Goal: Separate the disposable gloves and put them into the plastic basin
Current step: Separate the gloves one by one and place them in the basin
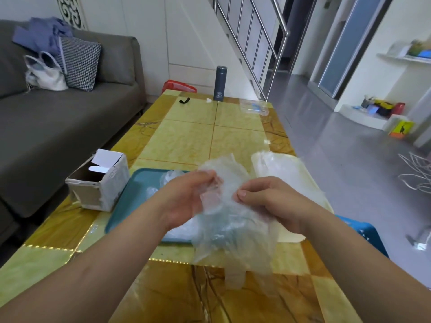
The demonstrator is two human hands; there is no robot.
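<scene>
While left hand and right hand both pinch the disposable gloves mid-frame, teal plastic basin sits just behind.

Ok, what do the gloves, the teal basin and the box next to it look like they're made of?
The gloves, pinched by the left hand and right hand, look like thin clear plastic film, crinkled and see-through. The teal basin is likely moulded plastic, with a smooth matte surface and rounded corners. The box is cardboard, white-faced and brown where it's torn.
</scene>
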